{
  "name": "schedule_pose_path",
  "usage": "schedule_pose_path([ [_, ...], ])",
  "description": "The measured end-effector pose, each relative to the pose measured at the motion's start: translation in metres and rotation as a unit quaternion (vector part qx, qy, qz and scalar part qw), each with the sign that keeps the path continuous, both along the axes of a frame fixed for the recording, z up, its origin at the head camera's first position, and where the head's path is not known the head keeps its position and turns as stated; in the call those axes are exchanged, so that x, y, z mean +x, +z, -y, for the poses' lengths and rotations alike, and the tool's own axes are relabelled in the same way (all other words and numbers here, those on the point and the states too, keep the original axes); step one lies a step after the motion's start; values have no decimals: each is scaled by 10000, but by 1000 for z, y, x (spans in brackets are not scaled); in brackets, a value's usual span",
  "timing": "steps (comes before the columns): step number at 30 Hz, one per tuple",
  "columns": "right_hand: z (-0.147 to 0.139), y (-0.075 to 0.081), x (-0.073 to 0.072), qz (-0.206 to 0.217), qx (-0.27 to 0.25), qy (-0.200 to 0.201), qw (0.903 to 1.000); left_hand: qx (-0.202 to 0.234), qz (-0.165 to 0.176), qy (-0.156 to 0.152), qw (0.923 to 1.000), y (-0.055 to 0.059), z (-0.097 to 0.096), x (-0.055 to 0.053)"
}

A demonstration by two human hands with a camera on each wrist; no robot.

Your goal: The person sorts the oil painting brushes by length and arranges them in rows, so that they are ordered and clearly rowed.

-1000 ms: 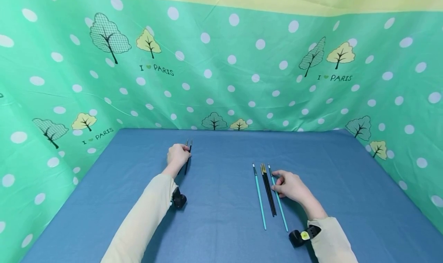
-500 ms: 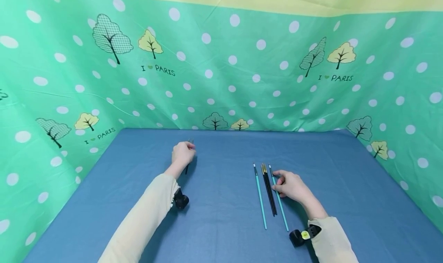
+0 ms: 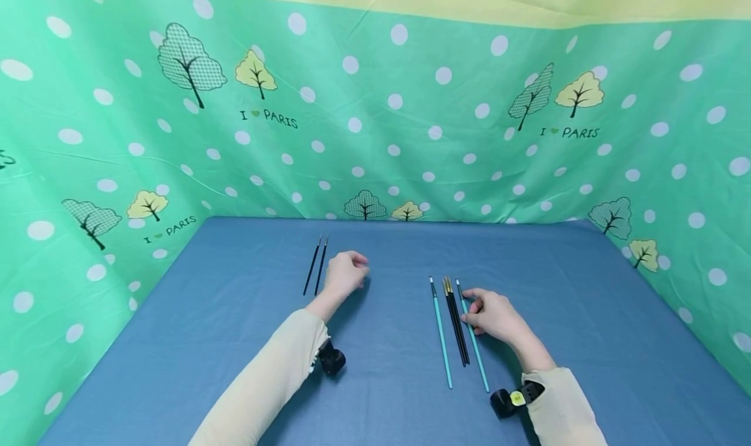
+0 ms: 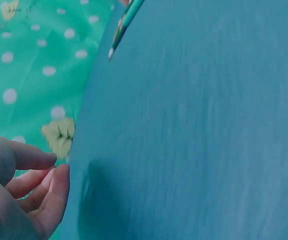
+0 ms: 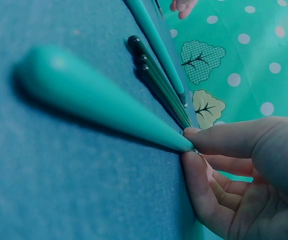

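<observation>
Two thin black paintbrushes [image 3: 311, 268] lie side by side at the left of the blue table. My left hand [image 3: 345, 273] hovers just right of them, fingers loosely bent; in the left wrist view nothing sits between its thumb and fingertips [image 4: 60, 175]. At the right, my right hand [image 3: 496, 317] pinches the right-hand teal paintbrush [image 3: 477, 358] near its bristle end, as the right wrist view also shows with the teal handle [image 5: 94, 100]. Several black paintbrushes [image 3: 456, 325] lie close together beside it, with another teal paintbrush [image 3: 442, 341] on their left.
Blue cloth [image 3: 375, 368] covers the table. A green dotted curtain [image 3: 375, 133] printed with trees stands along its back and sides. Each wrist carries a small black camera, such as the left one [image 3: 332, 360].
My left hand has let go of the thin black paintbrushes and moved right, leaving both in full view on the table. My right hand has stayed in place on the teal paintbrush.
</observation>
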State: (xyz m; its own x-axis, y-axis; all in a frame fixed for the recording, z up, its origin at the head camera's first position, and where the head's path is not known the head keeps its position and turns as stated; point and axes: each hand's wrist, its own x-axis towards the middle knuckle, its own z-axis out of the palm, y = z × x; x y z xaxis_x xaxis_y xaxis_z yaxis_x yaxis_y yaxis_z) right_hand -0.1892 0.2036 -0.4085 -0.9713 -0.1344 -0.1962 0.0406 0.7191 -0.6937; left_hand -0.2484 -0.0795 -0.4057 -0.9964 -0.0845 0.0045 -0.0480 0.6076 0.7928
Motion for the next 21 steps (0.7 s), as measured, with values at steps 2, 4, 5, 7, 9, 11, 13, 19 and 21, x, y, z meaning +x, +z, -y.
schedule_pose_path([
  [2, 0, 0, 0, -13, 9, 17, 10000, 76, -10, -86, 9999, -1, -8, 3],
  [4, 1, 0, 0, -34, 32, 17, 10000, 194, 37, -181, 9996, -2, -15, 5],
  [5, 1, 0, 0, -44, 42, 10, 10000, 289, 79, -230, 9993, -3, -19, 6],
  [7, 1, 1, 0, -62, 63, 1, 10000, 572, 196, -345, 9976, -4, -27, 8],
  [9, 1, 1, 0, -75, 73, 5, 9999, 865, 320, -469, 9946, -4, -35, 11],
  [11, 1, 1, 0, -76, 58, 12, 10000, 1126, 440, -571, 9910, -3, -43, 14],
  [13, 0, 1, 0, -74, 42, 24, 10000, 1309, 511, -658, 9879, -3, -51, 18],
  [19, 1, 0, 0, -50, 38, 6, 10000, 1637, 588, -852, 9811, -7, -76, 31],
  [21, 1, 0, 0, -56, 58, -19, 10000, 1638, 584, -890, 9807, -10, -84, 35],
])
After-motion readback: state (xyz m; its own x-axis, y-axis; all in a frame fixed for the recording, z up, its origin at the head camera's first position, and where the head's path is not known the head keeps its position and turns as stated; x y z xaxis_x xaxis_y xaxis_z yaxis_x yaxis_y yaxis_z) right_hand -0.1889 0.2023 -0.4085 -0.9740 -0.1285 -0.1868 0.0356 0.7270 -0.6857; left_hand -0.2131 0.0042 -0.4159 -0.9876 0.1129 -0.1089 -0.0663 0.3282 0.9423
